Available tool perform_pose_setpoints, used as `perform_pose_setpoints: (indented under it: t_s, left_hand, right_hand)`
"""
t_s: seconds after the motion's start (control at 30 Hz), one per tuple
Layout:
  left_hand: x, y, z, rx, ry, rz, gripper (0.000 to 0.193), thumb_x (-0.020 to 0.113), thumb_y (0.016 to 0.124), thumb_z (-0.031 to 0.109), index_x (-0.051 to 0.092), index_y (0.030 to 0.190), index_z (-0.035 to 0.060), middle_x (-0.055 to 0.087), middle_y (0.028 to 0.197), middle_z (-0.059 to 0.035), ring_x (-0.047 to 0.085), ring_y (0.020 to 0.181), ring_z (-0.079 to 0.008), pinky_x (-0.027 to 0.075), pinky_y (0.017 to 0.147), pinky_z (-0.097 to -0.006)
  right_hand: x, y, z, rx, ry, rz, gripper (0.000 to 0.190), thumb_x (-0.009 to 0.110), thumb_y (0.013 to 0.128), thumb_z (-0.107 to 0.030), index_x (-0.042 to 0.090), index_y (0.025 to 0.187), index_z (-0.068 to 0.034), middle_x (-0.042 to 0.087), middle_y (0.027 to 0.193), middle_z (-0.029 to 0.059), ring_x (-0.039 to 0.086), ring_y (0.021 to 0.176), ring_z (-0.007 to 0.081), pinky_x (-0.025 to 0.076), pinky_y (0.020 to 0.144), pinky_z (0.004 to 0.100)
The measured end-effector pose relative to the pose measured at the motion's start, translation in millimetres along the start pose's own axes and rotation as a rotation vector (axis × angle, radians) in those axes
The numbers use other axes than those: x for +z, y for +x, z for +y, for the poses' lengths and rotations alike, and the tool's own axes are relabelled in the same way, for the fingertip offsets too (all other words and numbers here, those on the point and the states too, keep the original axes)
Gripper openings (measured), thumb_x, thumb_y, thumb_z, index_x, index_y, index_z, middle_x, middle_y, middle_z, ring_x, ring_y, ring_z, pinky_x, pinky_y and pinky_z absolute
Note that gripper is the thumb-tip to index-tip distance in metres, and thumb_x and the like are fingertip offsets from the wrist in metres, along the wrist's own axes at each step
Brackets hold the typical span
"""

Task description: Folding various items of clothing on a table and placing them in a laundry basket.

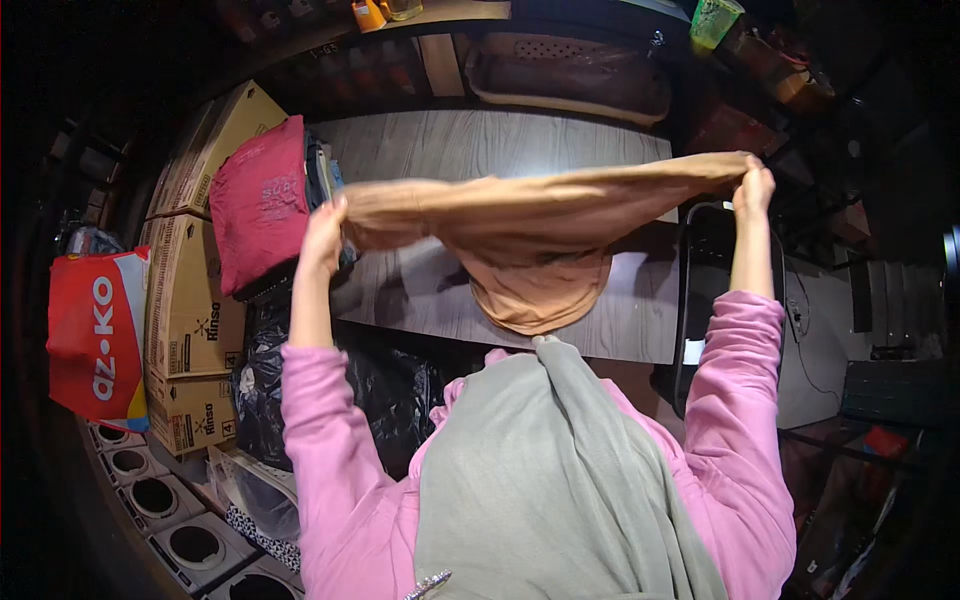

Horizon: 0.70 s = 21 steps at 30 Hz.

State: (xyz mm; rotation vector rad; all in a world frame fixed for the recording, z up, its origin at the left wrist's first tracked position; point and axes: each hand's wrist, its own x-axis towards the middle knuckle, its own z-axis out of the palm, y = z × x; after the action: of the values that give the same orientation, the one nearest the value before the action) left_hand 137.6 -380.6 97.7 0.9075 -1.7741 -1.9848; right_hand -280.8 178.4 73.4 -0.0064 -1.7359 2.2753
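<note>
A tan fabric garment (532,217) is stretched wide in the air between my two hands. My left hand (326,232) grips one end of it, beside a stack of folded clothes. At the other end, my right hand (754,187) pinches a corner and is raised a little farther from me. The middle of the cloth hangs down in a rounded fold towards my chest. Parts of it are blurred. Beneath it lies a table with a grey wood-grain top (397,289).
A red folded garment (259,202) tops the stack at the left. Behind it are cardboard cartons (195,292) and a red bag (97,337) bearing writing. A black plastic basket (686,300) stands right of the table. Front-loading machines (154,495) line the lower left.
</note>
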Motion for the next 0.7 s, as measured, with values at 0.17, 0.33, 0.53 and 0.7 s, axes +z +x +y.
perform_pose_setpoints:
  t_s: [0.17, 0.33, 0.53, 0.7]
  left_hand:
    - [38.4, 44.1, 112.8, 0.335, -0.343, -0.022, 0.030, 0.054, 0.091, 0.028, 0.057, 0.110, 0.0042, 0.060, 0.105, -0.0070, 0.054, 0.100, -0.0188, 0.040, 0.091, -0.0341]
    - [15.9, 68.1, 146.2, 0.438, -0.118, 0.036, 0.034, 0.060, 0.087, 0.032, 0.062, 0.103, 0.0027, 0.063, 0.099, -0.0070, 0.059, 0.088, -0.0165, 0.047, 0.080, -0.0292]
    - [-66.7, 125.0, 93.6, 0.364, 0.125, 0.363, 0.034, 0.067, 0.082, 0.031, 0.064, 0.093, -0.0019, 0.065, 0.087, -0.0079, 0.061, 0.074, -0.0161, 0.049, 0.071, -0.0294]
    - [-87.5, 138.7, 38.6, 0.444, 0.795, 0.648, 0.038, 0.065, 0.081, 0.032, 0.065, 0.096, -0.0024, 0.066, 0.094, -0.0115, 0.060, 0.086, -0.0183, 0.047, 0.078, -0.0306]
  right_hand:
    - [-3.7, 0.9, -122.3, -0.148, 0.277, 0.209, 0.016, 0.059, 0.085, -0.011, 0.056, 0.095, 0.001, 0.060, 0.098, 0.0132, 0.058, 0.090, 0.0220, 0.047, 0.081, 0.0338]
    - [-26.3, -93.8, -200.6, -0.241, 0.313, 0.063, 0.028, 0.055, 0.088, -0.018, 0.056, 0.109, 0.000, 0.058, 0.107, 0.0104, 0.053, 0.102, 0.0222, 0.042, 0.089, 0.0348]
    - [-55.5, -237.6, -99.4, 0.188, -0.074, -0.128, 0.028, 0.056, 0.086, -0.010, 0.055, 0.113, -0.003, 0.061, 0.101, 0.0039, 0.057, 0.090, 0.0121, 0.045, 0.079, 0.0255]
    - [-87.0, -322.5, -3.2, 0.456, -0.419, -0.315, 0.012, 0.061, 0.084, -0.012, 0.058, 0.086, 0.000, 0.060, 0.102, 0.0123, 0.061, 0.071, 0.0121, 0.049, 0.063, 0.0219]
